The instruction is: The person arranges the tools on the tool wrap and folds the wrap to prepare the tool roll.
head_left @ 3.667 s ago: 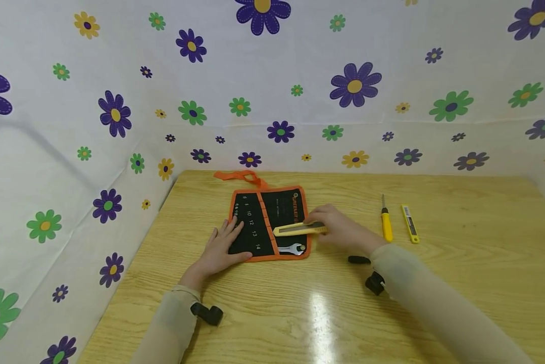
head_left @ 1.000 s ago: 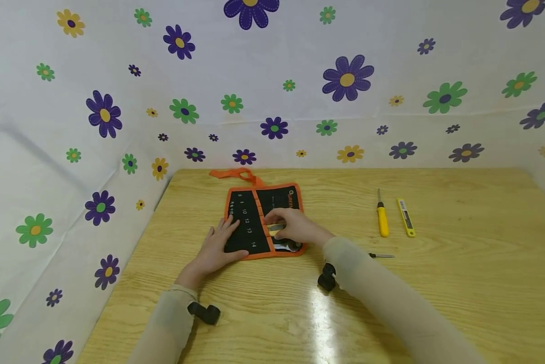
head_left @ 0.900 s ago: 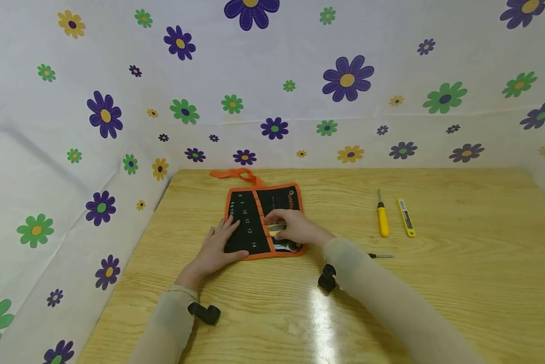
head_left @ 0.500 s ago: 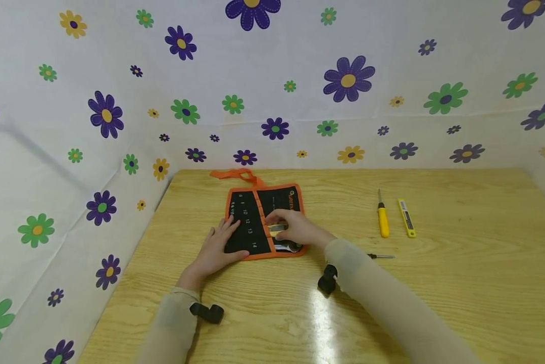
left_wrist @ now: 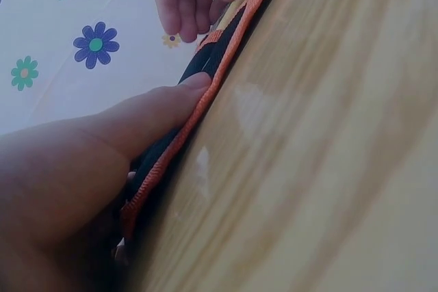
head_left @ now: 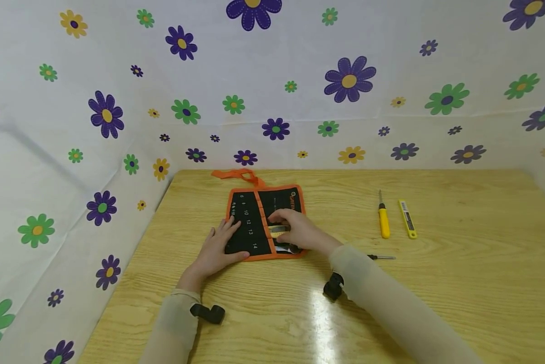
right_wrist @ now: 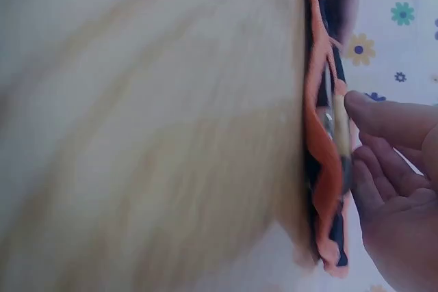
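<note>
A black tool roll (head_left: 242, 241) with orange edging and printed sizes lies unfolded on the table. My left hand (head_left: 214, 253) rests flat on its left part, fingers spread, thumb along the near edge. A yellow utility knife (head_left: 278, 229) sits with its front end in a pocket of the roll. My right hand (head_left: 305, 233) arches over the knife, finger and thumb apart; in the right wrist view the thumb tip (right_wrist: 354, 100) is right at the yellow knife body (right_wrist: 341, 117). A silver wrench (head_left: 283, 248) lies in the pocket nearest me, partly covered by the right hand.
To the right on the wooden table (head_left: 472, 283) lie a yellow-handled screwdriver (head_left: 384, 222) and a slim yellow labelled tool (head_left: 407, 219). A thin metal-shafted tool (head_left: 383, 257) pokes out past the right sleeve. The roll's orange strap (head_left: 238, 175) trails toward the back wall.
Earlier my right hand held the knife over the roll, then slid it left into the pocket. Now the fingers have drawn slightly back to the right while the knife stays. The left hand stays put.
</note>
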Demonstrator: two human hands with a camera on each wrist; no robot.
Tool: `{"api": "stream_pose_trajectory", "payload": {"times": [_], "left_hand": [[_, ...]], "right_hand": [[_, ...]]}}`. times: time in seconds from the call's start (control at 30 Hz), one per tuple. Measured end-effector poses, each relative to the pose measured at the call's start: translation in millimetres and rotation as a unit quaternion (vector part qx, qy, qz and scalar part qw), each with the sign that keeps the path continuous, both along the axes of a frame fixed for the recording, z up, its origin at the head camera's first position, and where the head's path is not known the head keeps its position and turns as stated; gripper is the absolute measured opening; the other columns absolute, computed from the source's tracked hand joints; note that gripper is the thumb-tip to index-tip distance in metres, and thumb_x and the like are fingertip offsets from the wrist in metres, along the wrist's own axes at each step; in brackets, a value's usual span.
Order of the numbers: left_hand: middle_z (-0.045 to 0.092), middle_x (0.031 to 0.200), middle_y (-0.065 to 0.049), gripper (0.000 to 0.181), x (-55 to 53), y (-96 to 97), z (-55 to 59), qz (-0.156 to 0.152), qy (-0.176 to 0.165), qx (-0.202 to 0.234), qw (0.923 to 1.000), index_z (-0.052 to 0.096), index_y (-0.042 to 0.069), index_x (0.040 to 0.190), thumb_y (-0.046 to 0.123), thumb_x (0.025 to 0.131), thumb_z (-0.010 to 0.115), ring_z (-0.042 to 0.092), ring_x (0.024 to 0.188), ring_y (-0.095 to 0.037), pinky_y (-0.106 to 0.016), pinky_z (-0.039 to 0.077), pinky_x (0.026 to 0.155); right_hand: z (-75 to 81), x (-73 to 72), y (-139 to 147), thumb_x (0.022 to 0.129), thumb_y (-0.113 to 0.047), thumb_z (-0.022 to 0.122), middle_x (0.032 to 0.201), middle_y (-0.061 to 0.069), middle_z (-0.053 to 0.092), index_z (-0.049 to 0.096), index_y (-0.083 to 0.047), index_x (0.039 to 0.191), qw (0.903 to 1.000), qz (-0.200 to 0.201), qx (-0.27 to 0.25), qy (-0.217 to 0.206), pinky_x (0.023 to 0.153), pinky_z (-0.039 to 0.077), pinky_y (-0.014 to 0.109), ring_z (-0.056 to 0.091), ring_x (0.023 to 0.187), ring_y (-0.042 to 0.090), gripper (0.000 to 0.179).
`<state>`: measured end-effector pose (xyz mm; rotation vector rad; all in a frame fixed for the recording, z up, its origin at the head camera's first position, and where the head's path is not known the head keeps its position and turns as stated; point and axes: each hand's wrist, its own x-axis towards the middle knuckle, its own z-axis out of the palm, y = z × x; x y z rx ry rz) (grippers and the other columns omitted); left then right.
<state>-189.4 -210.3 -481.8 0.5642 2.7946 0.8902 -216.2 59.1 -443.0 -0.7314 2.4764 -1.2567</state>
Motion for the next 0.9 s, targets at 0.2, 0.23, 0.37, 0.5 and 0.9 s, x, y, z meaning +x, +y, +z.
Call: {"api": "stream_pose_trajectory", "payload": {"times": [0.2,0.23,0.37,0.5,0.9], "left_hand": [[0.014,0.159,-0.010,0.091,2.1,0.7,3.1,0.005,-0.007,0.006,0.9999,0.027,0.014,0.153,0.052,0.082,0.070,0.001,0.145,-0.029,-0.051,-0.002,0.114],[0.014,0.159,-0.010,0.091,2.3,0.7,3.2,0.005,-0.008,0.007,0.9999,0.027,0.014,0.153,0.052,0.082,0.070,0.001,0.145,-0.029,-0.051,-0.002,0.114],[0.014,0.159,-0.010,0.091,2.3,0.9,3.5,0.003,-0.007,0.011,0.9999,0.027,0.014,0.153,0.050,0.082,0.071,0.001,0.145,-0.029,-0.051,-0.002,0.114],[0.013,0.159,-0.009,0.091,2.4,1.4,4.0,0.003,-0.004,0.010,0.9999,0.027,0.014,0.153,0.050,0.082,0.071,0.001,0.145,-0.029,-0.051,-0.002,0.114],[0.013,0.159,-0.010,0.091,2.4,1.0,4.2,0.003,-0.003,0.007,1.0000,0.027,0.014,0.152,0.050,0.082,0.071,0.001,0.145,-0.030,-0.052,-0.002,0.114]], "right_hand": [[15.1,11.5,20,0.083,-0.001,0.072,0.125,0.009,0.057,0.056,-0.001,0.126,0.9998,0.006,-0.018,0.006,0.097,0.045,0.042,0.053,0.117,0.029,0.046],[18.2,13.8,25,0.083,-0.001,0.073,0.125,0.008,0.057,0.056,-0.001,0.127,0.9998,0.007,-0.015,0.011,0.097,0.045,0.043,0.053,0.117,0.028,0.046],[28.5,22.1,46,0.083,-0.002,0.073,0.125,0.009,0.058,0.056,-0.001,0.127,0.9990,0.016,-0.001,0.043,0.098,0.043,0.043,0.053,0.115,0.027,0.047],[33.1,30.1,71,0.083,-0.002,0.073,0.124,0.011,0.060,0.057,0.000,0.125,0.9969,0.016,0.019,0.074,0.097,0.044,0.044,0.054,0.114,0.028,0.045],[25.9,58.0,141,0.082,-0.005,0.074,0.114,0.010,0.063,0.059,0.000,0.120,0.9948,-0.005,0.062,0.080,0.088,0.048,0.045,0.058,0.101,0.028,0.041]]}}
